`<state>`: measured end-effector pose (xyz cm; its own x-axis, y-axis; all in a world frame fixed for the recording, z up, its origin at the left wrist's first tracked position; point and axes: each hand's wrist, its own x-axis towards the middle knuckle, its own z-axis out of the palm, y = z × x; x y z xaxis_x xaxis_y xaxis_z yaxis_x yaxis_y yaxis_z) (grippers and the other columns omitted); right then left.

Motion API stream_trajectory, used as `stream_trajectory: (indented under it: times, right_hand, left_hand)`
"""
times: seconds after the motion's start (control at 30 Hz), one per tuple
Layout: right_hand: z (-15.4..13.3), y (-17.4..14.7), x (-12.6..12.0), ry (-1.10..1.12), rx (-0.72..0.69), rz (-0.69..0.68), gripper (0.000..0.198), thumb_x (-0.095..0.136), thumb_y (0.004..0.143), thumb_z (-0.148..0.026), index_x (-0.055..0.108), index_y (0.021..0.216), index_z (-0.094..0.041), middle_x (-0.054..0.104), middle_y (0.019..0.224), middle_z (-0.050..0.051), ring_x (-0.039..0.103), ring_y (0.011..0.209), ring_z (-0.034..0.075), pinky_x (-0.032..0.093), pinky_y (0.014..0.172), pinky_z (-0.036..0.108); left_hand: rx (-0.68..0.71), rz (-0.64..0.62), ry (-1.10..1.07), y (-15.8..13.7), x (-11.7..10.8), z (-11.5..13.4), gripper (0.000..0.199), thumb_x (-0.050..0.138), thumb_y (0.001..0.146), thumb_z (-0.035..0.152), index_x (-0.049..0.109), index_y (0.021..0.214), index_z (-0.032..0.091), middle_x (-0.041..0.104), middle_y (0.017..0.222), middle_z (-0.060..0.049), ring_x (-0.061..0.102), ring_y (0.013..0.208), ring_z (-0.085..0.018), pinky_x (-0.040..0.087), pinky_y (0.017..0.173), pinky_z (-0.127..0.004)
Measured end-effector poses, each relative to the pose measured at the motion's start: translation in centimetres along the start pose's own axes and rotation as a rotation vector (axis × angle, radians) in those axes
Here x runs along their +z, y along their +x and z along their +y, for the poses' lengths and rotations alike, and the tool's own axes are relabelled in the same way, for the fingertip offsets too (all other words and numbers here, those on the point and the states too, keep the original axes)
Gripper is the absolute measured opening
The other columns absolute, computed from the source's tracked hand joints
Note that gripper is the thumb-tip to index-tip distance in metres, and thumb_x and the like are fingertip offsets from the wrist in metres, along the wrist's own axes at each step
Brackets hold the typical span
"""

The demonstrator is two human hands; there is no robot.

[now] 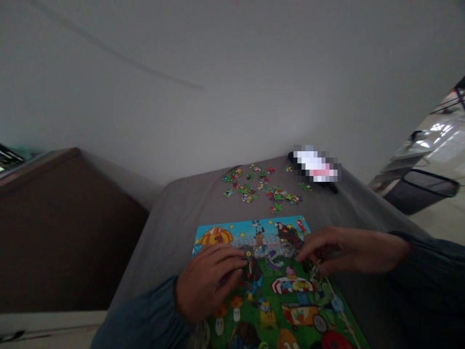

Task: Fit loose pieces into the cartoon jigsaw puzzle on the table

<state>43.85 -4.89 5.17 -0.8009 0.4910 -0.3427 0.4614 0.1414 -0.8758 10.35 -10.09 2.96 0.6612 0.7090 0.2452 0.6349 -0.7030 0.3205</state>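
Both hands are on the big colorful puzzle (286,291), which lies flat on the gray surface (174,213). Left hand (207,281) has fingers curled, pinching a small dark piece at the puzzle's middle. Right hand (345,249) is bent over the right edge; can't tell if it holds a piece. Loose pieces (261,186) sit further back, w/ a dark thing (329,184) beside them. Looks like fitting a piece; next it needs lining up & a gentle push.

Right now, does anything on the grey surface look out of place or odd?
Nothing looks damaged or spilled. The puzzle board lies flat under the left hand and right hand. The loose pieces lie scattered behind it. One pixelated object at the far edge is blurred, so I cannot identify it.
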Motion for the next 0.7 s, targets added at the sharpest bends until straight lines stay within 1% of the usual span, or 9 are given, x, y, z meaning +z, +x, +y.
stream_trajectory:
  times: [0.07,0.13,0.33,0.4,0.5,0.6,0.7]
  right_hand:
    - [-0.22,-0.07,-0.02,-0.046,-0.077,-0.028,0.031,0.059,0.091,-0.043,0.072,0.107,-0.019,0.066,0.101,0.008,0.063,0.093,0.019,0.049,0.085,0.036]
    - [-0.26,-0.1,-0.05,-0.056,-0.092,-0.034,0.03,0.058,0.092,-0.042,0.073,0.099,-0.017,0.067,0.099,0.009,0.063,0.093,0.019,0.05,0.085,0.036]
    - [-0.51,-0.17,-0.01,-0.123,0.064,-0.015,0.029,0.059,0.089,-0.044,0.067,0.097,-0.017,0.068,0.097,0.008,0.064,0.092,0.021,0.051,0.083,0.035]
    - [-0.66,-0.21,0.05,-0.131,0.096,-0.014,0.029,0.059,0.088,-0.046,0.066,0.098,-0.019,0.068,0.097,0.008,0.064,0.092,0.022,0.051,0.083,0.036]
    - [-0.65,-0.26,0.06,-0.131,0.101,-0.003,0.03,0.06,0.088,-0.047,0.067,0.099,-0.021,0.069,0.098,0.008,0.065,0.093,0.023,0.052,0.082,0.036]
    - [-0.37,-0.19,-0.1,-0.124,0.085,-0.015,0.031,0.06,0.088,-0.048,0.069,0.099,-0.02,0.07,0.097,0.007,0.066,0.091,0.021,0.053,0.081,0.034]
    - [-0.02,0.01,-0.29,-0.067,0.051,-0.05,0.029,0.061,0.089,-0.043,0.07,0.099,-0.017,0.071,0.095,0.006,0.067,0.089,0.018,0.053,0.081,0.03]
  left_hand:
    - [-0.012,0.026,-0.004,-0.08,0.23,-0.2,0.025,0.048,0.096,0.023,0.069,0.111,0.024,0.072,0.114,-0.003,0.064,0.108,-0.018,0.052,0.096,-0.038]
    - [-0.019,0.035,-0.008,-0.13,0.44,-0.27,0.025,0.048,0.096,0.024,0.069,0.112,0.023,0.072,0.114,-0.004,0.064,0.107,-0.019,0.052,0.096,-0.038]
    - [-0.043,-0.015,0.008,-0.01,0.41,-0.14,0.025,0.05,0.095,0.023,0.069,0.111,0.022,0.073,0.113,-0.004,0.066,0.105,-0.02,0.054,0.093,-0.04]
    - [-0.043,-0.027,0.019,0.0,0.29,-0.06,0.025,0.051,0.095,0.023,0.069,0.112,0.022,0.073,0.113,-0.004,0.066,0.105,-0.02,0.054,0.093,-0.04]
    - [-0.038,-0.029,0.026,0.02,0.17,0.02,0.025,0.051,0.094,0.023,0.068,0.113,0.022,0.073,0.111,-0.004,0.067,0.104,-0.02,0.055,0.092,-0.04]
    - [-0.032,-0.025,0.015,0.12,0.09,0.05,0.027,0.049,0.096,0.025,0.067,0.115,0.022,0.073,0.112,-0.005,0.067,0.105,-0.02,0.055,0.092,-0.039]
    - [-0.03,-0.045,0.016,0.14,0.08,-0.13,0.03,0.045,0.098,0.03,0.065,0.119,0.023,0.072,0.114,-0.005,0.067,0.105,-0.02,0.054,0.093,-0.037]
